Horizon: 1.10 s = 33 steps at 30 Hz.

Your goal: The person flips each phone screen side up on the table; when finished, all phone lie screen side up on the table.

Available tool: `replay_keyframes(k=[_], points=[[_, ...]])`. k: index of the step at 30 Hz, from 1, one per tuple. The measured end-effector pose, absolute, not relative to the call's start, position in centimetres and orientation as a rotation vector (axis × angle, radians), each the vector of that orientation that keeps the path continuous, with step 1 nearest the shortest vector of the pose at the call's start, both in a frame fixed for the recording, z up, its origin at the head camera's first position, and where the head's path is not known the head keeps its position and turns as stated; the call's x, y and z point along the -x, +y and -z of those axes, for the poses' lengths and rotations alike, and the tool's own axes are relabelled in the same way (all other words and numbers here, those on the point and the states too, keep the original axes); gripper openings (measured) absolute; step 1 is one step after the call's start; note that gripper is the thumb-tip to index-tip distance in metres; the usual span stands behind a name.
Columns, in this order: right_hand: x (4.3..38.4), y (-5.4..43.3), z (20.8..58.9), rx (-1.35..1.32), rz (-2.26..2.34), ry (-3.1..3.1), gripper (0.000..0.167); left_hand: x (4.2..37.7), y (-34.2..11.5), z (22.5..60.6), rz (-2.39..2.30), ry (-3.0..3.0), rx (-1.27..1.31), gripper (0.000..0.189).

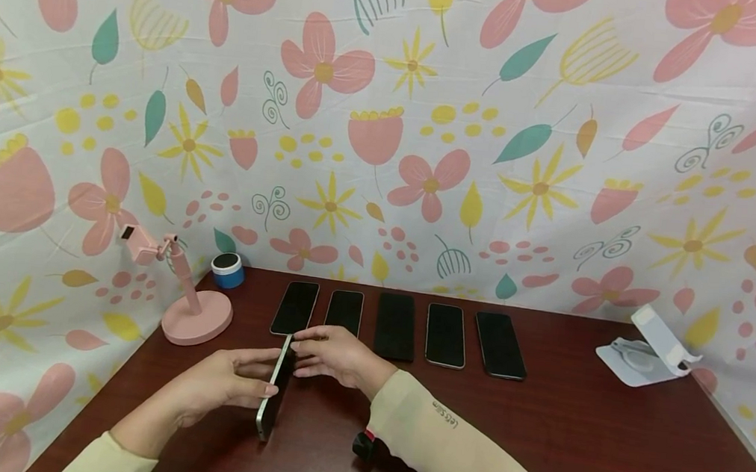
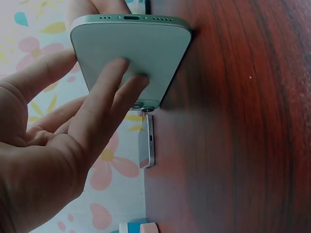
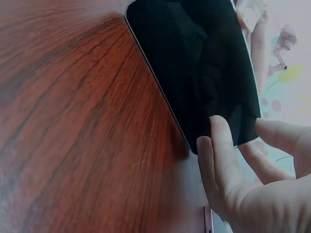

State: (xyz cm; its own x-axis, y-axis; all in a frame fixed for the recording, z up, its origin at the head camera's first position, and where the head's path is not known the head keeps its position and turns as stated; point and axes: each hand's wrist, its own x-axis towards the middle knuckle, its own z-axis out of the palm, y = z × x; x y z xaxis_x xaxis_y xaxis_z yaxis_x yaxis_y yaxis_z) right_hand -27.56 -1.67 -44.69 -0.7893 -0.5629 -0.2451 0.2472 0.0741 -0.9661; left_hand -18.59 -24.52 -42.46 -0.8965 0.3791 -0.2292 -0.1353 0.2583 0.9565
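Note:
A smartphone with a pale green back and a black screen is held on its long edge, close above or touching the table; contact is hard to tell. My left hand grips its near part, with fingertips on the back and the thumb over the upper edge. At the far end, my right hand pinches a corner, fingertips against the dark screen and thumb at the edge. Beyond the hands, several phones lie in a row, among them a dark one and a light-rimmed one.
A pink phone stand stands at the left, with a blue jar behind it. On the right side sits a white folding stand. Floral cloth hangs along the back edge of the dark red wooden table.

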Motion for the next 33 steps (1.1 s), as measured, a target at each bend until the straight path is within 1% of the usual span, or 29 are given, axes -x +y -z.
replay_keyframes(k=[14, 21, 25, 29, 33], points=[[27.5, -1.6, 45.3, 0.351, 1.705, 1.926, 0.038, 18.6, -24.7, 42.7, -1.712, 2.120, -0.199, 0.079], [27.4, -1.8, 45.5, 0.346, 1.662, 2.030, 0.031, 18.4, -25.0, 42.8, -1.700, 2.180, -0.183, 0.080], [27.3, -2.0, 45.6, 0.375, 1.637, 2.084, 0.031, 18.4, -25.1, 42.9, -1.653, 2.255, -0.183, 0.077], [27.0, -2.3, 45.6, 0.415, 1.613, 2.147, 0.033, 18.5, -25.3, 43.1, -1.578, 2.331, -0.167, 0.073], [26.8, -2.5, 45.6, 0.439, 1.571, 2.216, 0.034, 18.5, -25.6, 43.4, -1.514, 2.378, -0.160, 0.073]])
